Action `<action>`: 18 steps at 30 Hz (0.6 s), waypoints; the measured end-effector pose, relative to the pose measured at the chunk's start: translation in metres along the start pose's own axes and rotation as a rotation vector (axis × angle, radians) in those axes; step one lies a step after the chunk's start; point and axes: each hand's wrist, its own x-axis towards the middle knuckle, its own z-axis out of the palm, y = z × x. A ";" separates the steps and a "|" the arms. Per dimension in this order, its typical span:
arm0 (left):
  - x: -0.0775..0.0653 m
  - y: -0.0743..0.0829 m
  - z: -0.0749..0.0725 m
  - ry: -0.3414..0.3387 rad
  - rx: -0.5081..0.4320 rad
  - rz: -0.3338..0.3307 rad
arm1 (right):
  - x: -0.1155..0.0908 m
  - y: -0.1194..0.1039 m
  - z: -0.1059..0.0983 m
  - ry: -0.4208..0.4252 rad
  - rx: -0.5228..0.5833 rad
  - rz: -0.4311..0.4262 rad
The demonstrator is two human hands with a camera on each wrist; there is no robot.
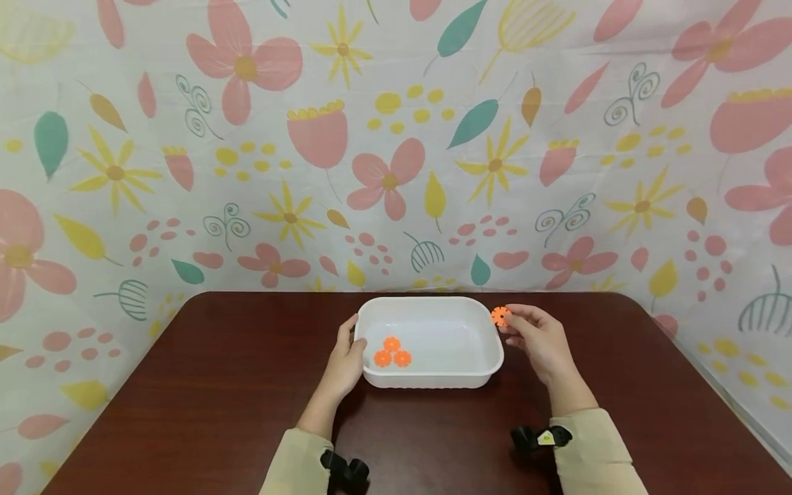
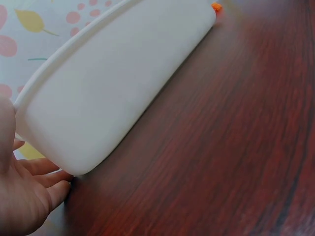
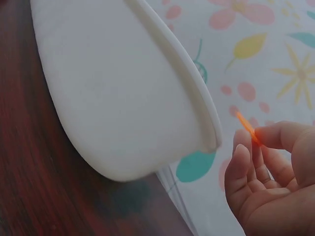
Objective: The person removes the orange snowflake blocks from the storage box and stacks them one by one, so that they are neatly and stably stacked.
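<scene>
A white plastic tub (image 1: 433, 380) stands on the dark table, with several orange notched discs in play. Three of them (image 1: 392, 353) lie grouped in its left part. My left hand (image 1: 344, 357) grips the tub's left end, thumb at the rim and fingers along the outer wall (image 2: 29, 191). Just outside the right rim, my right hand (image 1: 537, 337) pinches another flat orange disc (image 1: 500, 316) between thumb and fingers. In the right wrist view this disc (image 3: 248, 129) appears edge-on, beside the rim and over the patterned cloth.
The brown wooden table (image 1: 216, 399) ends at a flowered cloth (image 1: 396, 240) hanging behind it. An orange bit (image 2: 216, 7) shows past the tub's far end in the left wrist view. Black wrist devices (image 1: 346, 471) sit on both sleeves.
</scene>
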 end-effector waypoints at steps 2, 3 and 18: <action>0.000 0.000 -0.001 -0.004 -0.001 -0.005 | 0.000 0.001 -0.004 0.014 0.027 0.005; 0.000 0.000 -0.001 -0.005 -0.002 -0.007 | 0.001 0.001 -0.006 0.021 0.037 0.007; 0.000 0.002 -0.001 -0.003 -0.001 -0.007 | 0.005 0.011 -0.029 0.083 0.102 0.073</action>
